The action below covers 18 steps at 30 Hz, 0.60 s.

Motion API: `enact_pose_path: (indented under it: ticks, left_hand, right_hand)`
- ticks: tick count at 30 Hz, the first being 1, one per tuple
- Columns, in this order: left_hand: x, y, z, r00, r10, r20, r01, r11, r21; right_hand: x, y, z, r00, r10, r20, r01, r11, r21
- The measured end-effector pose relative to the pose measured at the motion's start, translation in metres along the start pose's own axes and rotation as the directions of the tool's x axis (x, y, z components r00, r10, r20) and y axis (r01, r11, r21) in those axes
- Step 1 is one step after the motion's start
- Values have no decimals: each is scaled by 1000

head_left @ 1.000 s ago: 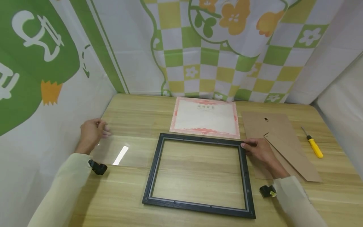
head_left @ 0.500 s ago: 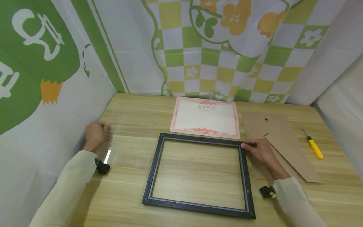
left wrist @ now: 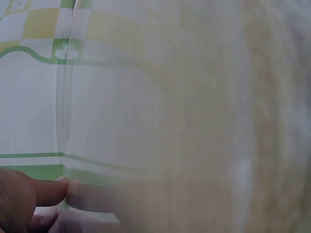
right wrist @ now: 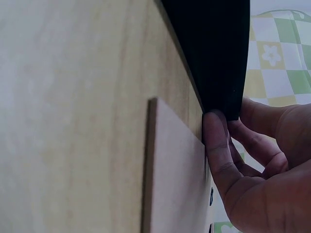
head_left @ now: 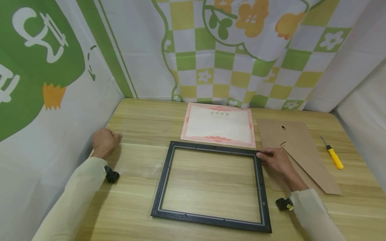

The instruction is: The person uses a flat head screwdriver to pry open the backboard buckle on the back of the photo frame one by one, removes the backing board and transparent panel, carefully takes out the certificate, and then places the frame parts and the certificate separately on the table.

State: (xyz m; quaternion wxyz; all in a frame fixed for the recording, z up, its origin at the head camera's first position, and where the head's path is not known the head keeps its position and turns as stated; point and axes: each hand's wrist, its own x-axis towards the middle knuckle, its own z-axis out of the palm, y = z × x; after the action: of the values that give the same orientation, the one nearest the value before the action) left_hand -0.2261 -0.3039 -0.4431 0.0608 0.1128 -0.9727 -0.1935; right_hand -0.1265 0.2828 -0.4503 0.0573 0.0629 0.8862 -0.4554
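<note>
My left hand (head_left: 106,142) pinches one edge of a clear sheet (left wrist: 141,121) at the left side of the table. In the left wrist view the thumb (left wrist: 51,190) meets its own reflection in the sheet; in the head view the sheet is almost invisible. A black picture frame (head_left: 211,220) lies flat at the front middle. My right hand (head_left: 276,163) grips its upper right corner, thumb on one face, fingers on the other, as the right wrist view shows. Behind the frame lies a certificate (head_left: 218,125) with a pink border.
A brown backing board (head_left: 271,130) with a stand leg (head_left: 310,167) lies right of the frame, close by my right hand. Farther right is a screwdriver (head_left: 334,157) with a yellow handle. A patterned curtain (head_left: 223,67) borders the table's back, and a cloth wall stands at left.
My left hand has shifted slightly right and turned with the clear sheet; the bright reflection on the sheet has slid left and vanished. The right hand and frame stay put.
</note>
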Motion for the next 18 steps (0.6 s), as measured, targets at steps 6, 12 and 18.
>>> enact_pose_path:
  ticks: [6, 12, 18]
  left_hand:
    - [1, 0, 0, 1000, -14, -2, 14, 1000, 25]
    - [3, -1, 1, 1000, 0, -26, 0, 1000, 22]
    - [5, -2, 3, 997, 45, -55, -44, 999, 21]
  right_hand:
    - [1, 0, 0, 1000, -2, -3, 1, 1000, -2]
    - [1, 0, 0, 1000, 6, -5, -6, 1000, 1]
    - [1, 2, 0, 1000, 10, 1, -10, 1000, -19]
